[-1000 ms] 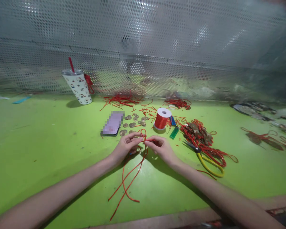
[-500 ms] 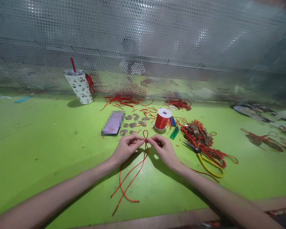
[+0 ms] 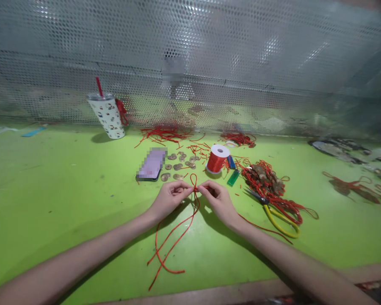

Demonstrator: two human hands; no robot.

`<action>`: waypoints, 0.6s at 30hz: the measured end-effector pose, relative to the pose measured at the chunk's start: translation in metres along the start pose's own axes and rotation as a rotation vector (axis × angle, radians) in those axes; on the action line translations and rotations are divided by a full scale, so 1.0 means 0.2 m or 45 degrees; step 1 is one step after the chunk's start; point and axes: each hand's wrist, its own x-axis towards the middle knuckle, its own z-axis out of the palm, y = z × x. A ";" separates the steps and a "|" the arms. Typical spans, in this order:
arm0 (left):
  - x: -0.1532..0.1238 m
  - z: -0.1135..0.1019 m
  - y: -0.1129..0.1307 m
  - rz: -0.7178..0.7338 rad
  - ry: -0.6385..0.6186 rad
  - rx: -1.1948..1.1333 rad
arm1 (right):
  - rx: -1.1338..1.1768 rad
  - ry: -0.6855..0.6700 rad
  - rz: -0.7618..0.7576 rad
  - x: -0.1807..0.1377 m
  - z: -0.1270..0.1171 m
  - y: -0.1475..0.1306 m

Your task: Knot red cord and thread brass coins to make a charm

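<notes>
Red cord point(image 3: 190, 215) is knotted between my hands, with a small loop standing above the knot and loose ends trailing down over the green tabletop. My left hand point(image 3: 173, 199) pinches the cord just left of the knot, thumb against forefinger. From the right, my right hand point(image 3: 218, 199) pinches it the same way, and a length of cord runs out behind that wrist. Both hands are closed, their fingertips almost meeting at the knot. Beyond them lie round brass-coloured coins point(image 3: 178, 167) with holes and a spool of red cord point(image 3: 216, 160).
Scissors with yellow handles point(image 3: 281, 220) lie right of my right hand, against a heap of corded coins point(image 3: 263, 178). A green lighter point(image 3: 233, 178) is by the spool. A phone point(image 3: 151, 164) and a patterned tumbler point(image 3: 108, 116) stand left, before a perforated metal screen point(image 3: 228, 63).
Both hands keep their pinch at the knot. The loose cord ends have shifted slightly on the table, and the whole view has moved a little.
</notes>
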 end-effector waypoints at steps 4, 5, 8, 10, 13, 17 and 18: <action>0.00 0.00 0.00 0.038 0.000 0.029 | -0.045 0.014 -0.044 0.00 0.00 0.00; 0.00 0.00 0.00 0.038 -0.001 0.028 | -0.053 0.021 -0.056 0.00 0.00 0.00; 0.00 0.00 0.00 0.031 0.007 0.012 | -0.059 0.029 -0.053 -0.01 0.00 0.00; 0.00 0.00 0.00 0.031 0.017 0.005 | -0.046 0.014 -0.027 0.00 0.00 0.00; -0.01 0.00 0.01 0.040 0.022 0.019 | -0.028 -0.033 -0.005 0.00 -0.01 0.00; -0.02 0.00 0.01 0.051 0.001 0.053 | -0.042 -0.059 -0.010 0.01 -0.01 0.00; -0.03 0.01 0.01 0.055 0.010 0.071 | -0.045 -0.062 -0.009 0.01 -0.01 -0.01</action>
